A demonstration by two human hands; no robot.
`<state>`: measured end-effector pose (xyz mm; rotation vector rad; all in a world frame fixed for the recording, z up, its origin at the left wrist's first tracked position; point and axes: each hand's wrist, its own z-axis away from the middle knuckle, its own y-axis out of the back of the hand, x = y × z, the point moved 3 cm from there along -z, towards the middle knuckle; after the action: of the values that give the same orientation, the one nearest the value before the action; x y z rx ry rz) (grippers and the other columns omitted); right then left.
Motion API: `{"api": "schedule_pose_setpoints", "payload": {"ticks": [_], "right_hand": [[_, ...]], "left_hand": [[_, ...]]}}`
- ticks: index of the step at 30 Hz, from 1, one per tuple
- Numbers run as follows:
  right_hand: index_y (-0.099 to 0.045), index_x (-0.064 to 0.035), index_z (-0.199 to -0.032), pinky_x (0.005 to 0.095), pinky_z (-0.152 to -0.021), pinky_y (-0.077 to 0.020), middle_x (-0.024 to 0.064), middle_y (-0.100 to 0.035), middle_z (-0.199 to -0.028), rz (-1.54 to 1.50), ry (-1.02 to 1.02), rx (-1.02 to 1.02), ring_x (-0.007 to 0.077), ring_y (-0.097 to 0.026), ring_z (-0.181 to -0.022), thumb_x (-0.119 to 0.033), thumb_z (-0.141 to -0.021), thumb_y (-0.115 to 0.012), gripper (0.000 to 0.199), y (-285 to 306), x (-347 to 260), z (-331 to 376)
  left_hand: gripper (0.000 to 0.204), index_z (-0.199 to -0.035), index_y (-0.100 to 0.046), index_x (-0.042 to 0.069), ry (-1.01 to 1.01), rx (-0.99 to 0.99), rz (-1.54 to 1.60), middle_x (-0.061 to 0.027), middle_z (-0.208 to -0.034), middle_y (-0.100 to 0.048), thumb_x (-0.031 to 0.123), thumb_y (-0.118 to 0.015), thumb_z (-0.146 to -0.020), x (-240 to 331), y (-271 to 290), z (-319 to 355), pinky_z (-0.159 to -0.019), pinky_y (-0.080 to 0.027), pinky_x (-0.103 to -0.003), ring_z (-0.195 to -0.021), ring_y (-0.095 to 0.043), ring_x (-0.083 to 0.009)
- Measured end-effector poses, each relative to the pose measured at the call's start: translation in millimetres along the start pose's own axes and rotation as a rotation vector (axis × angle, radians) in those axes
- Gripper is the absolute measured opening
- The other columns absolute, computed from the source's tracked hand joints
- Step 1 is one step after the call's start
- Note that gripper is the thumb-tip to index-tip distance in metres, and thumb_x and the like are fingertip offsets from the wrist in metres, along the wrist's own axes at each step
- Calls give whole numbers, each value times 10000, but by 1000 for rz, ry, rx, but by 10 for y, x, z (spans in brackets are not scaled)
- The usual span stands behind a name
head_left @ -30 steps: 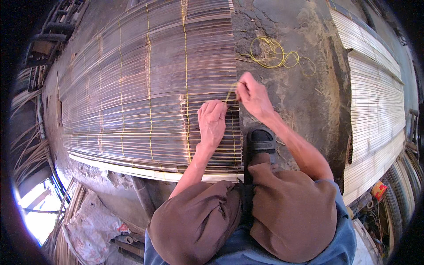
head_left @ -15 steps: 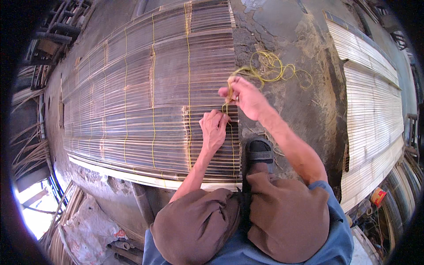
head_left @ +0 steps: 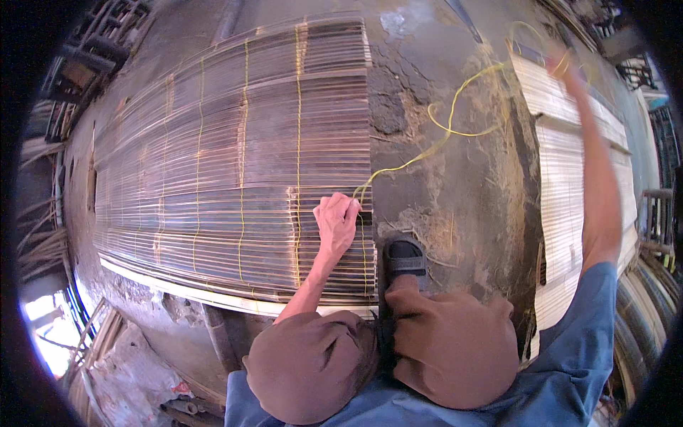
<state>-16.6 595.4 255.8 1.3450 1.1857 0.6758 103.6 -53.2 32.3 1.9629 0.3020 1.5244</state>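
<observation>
A large mat of thin slats (head_left: 267,153) lies on the ground in front of me, bound by several lengthwise rows of yellow cord. At its right edge, near the corner closest to me, my left hand (head_left: 336,222) is closed, pinching yellow cord (head_left: 400,168) against the slats. From there the loose cord runs up and to the right across the ground. My right hand (head_left: 562,65) is stretched far out to the upper right, blurred by motion, with loops of the cord around it; its fingers cannot be made out clearly.
A second, paler slatted mat (head_left: 583,185) lies to my right, under my outstretched arm. My sandalled foot (head_left: 405,256) stands beside the first mat's right edge. Bundled slats (head_left: 644,317) are at the lower right, and a whitish sack (head_left: 135,366) lies at the lower left.
My right hand has swung from beside the left hand far to the upper right, drawing the coiled cord out with it. My left hand stays at the mat's edge.
</observation>
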Motion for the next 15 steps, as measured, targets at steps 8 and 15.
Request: {"api": "schedule_pose_setpoints", "payload": {"ticks": [8,15], "right_hand": [[-680,-48,-1028,532,-771,-550,202,-712,-898,244,209,-604,451,-685,-869,-173,-922,-560,203,-2425,-1697,3283],[-626,-135,-1277,489,-899,-506,178,-633,-1217,56,-76,178,409,-624,-1090,-202,-940,-614,344,-1633,-1656,2518]], "left_hand": [[160,-791,-671,107,-20,-2,-118,0,-850,-598,192,-656,-926,38,28,31,-809,-359,-396,-840,-530,-232],[195,-761,-677,112,-23,17,-93,-16,-838,-602,176,-633,-940,97,-7,-7,-820,-378,-410,-827,-527,-241]]}}
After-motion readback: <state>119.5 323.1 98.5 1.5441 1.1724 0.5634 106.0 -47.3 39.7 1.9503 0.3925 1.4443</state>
